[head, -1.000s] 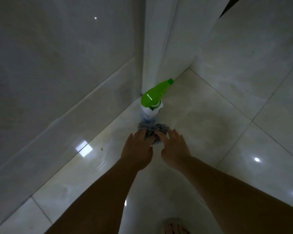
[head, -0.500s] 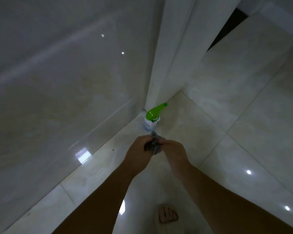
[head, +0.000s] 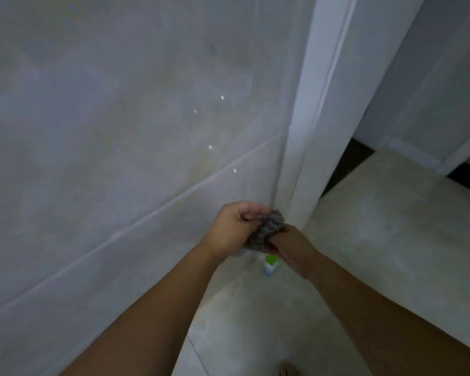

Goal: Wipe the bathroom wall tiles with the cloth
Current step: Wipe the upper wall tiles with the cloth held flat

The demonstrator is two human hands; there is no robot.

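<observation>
Head view: left hand (head: pixel 232 226) and right hand (head: pixel 291 246) both grip the bunched grey cloth (head: pixel 266 230) beside the wall tiles (head: pixel 120 131).

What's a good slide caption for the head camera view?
Both hands, left hand and right hand, bunch a grey cloth beside the tiled wall, spray bottle below.

spray bottle (head: pixel 270 264) mostly hidden behind hands, foot (head: pixel 289 371) cropped

A single head-worn wide-angle camera looks forward and down from close above the bare forearms, facing the tiled wall (head: pixel 120 131) on the left and white door frame (head: pixel 310 131) ahead
</observation>
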